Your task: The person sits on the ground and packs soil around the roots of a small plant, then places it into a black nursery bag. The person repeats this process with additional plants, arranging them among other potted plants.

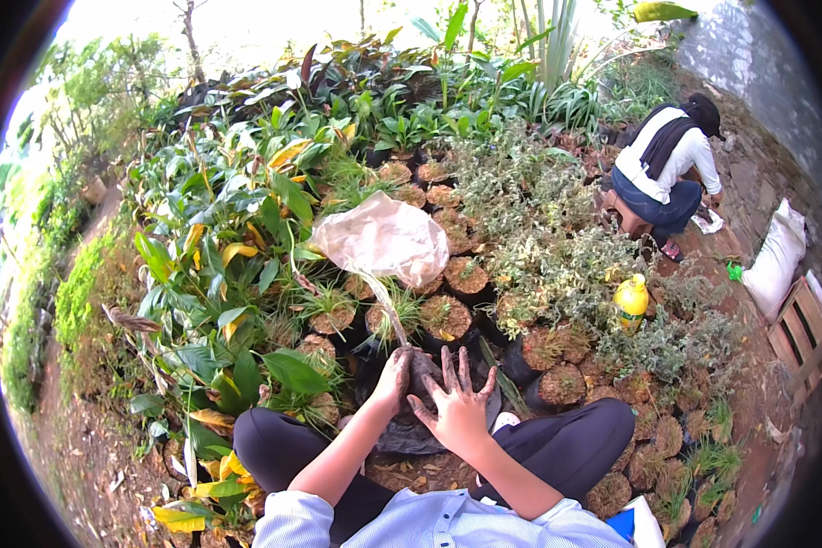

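Between my knees is a dark lump of soil (421,373) on a black plastic sheet or bag (411,438). My left hand (392,380), dirty with soil, grips the lump from the left, near the base of a pale stem (389,305). Over the stem's upper end sits a whitish translucent plastic bag (381,236), puffed out. With fingers spread, my soil-covered right hand (457,407) is at the lump's right side and holds nothing; whether its fingertips touch the soil cannot be told.
Several soil-filled black nursery bags (446,316) stand close ahead. Leafy plants (246,370) crowd the left, grey-green plants (555,233) the right. A yellow bottle (631,301) stands among them. Farther right are a crouching person (664,164), a white sack (777,260) and a wooden crate (803,335).
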A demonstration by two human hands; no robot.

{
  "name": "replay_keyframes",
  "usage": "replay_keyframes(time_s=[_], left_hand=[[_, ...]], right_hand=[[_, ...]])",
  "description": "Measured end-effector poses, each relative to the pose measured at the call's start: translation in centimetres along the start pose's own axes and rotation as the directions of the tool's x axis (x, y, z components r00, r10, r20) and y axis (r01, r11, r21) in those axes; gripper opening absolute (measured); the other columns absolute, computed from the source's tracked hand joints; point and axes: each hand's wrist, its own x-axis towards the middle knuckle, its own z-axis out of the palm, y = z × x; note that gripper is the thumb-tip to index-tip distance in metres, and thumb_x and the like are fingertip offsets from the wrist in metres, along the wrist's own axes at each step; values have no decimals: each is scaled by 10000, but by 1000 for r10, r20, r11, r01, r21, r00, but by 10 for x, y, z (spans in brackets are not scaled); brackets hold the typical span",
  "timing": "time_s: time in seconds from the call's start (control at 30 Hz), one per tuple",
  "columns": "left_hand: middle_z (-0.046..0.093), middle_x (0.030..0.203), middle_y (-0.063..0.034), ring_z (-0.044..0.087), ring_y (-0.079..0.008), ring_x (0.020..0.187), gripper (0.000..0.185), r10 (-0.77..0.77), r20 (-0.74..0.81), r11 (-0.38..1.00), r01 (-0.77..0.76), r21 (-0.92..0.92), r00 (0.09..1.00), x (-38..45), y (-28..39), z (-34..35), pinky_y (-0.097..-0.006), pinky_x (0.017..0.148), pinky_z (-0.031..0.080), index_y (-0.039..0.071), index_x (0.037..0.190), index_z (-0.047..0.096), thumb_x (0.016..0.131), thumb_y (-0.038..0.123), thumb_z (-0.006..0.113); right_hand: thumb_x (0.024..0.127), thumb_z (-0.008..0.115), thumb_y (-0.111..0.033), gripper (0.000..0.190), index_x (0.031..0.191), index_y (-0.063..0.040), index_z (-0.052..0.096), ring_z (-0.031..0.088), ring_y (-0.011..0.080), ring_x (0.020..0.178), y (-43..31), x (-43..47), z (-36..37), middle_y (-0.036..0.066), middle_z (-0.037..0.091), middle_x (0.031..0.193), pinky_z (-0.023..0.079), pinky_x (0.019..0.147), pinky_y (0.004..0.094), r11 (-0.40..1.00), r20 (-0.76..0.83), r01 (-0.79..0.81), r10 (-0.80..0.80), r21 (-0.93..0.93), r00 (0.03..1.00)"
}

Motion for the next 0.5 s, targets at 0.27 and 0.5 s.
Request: replay_keyframes(time_s=[0.27, 0.5], left_hand=[[609, 981, -125, 608, -232, 858, 281, -84, -1, 996, 84, -37, 996, 26, -20, 2, -348, 787, 506, 16, 1092, 476, 958, 256, 418], [623, 954, -101, 616, -236, 837, 278, -124, -14, 992, 124, -39, 992, 35, -24, 22, -358, 771, 510, 32, 1045, 537, 953, 257, 402]], right_hand=[[889, 398, -537, 580, 1317, -156, 485, 167, 373, 1369, 13, -10, 8, 172, 274, 1455, 24, 1002, 694, 996, -41, -92, 92, -1, 995], [885, 430, -466, 557, 1292, -91, 495, 228, 348, 1356, 22, -1, 8, 157, 339, 1426, 65, 1010, 684, 982, -169, -190, 189, 13, 967]])
